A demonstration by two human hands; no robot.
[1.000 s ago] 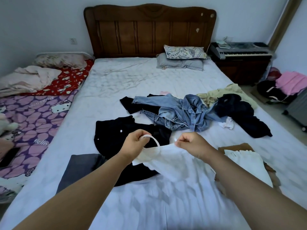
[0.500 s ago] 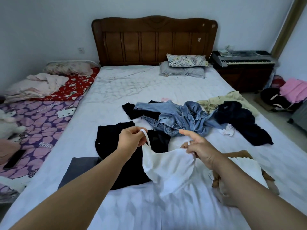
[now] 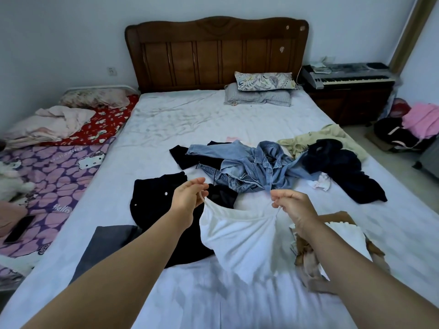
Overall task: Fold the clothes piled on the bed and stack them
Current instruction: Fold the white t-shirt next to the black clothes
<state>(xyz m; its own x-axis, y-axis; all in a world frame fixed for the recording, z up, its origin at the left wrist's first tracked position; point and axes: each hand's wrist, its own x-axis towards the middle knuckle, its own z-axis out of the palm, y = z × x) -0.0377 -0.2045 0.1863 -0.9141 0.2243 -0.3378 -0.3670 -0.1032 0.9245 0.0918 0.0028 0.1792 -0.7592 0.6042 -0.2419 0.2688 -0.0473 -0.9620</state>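
Left hand (image 3: 188, 200) and right hand (image 3: 293, 206) apart, each pinching a strap of the white camisole (image 3: 240, 236), hanging spread above the bed (image 3: 185, 119) near its foot edge. Beneath, black garment (image 3: 152, 205); beyond, denim jacket (image 3: 259, 167) mid-bed; dark clothes (image 3: 344, 172) toward the right edge.

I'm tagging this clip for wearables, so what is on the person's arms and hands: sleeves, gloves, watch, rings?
Both forearms enter from the bottom edge and are bare as far as the frame shows: no sleeves or cuffs in view. The left hand and the right hand wear no gloves. No watch, bracelet or band shows at either wrist, and no ring is visible on the fingers that show.
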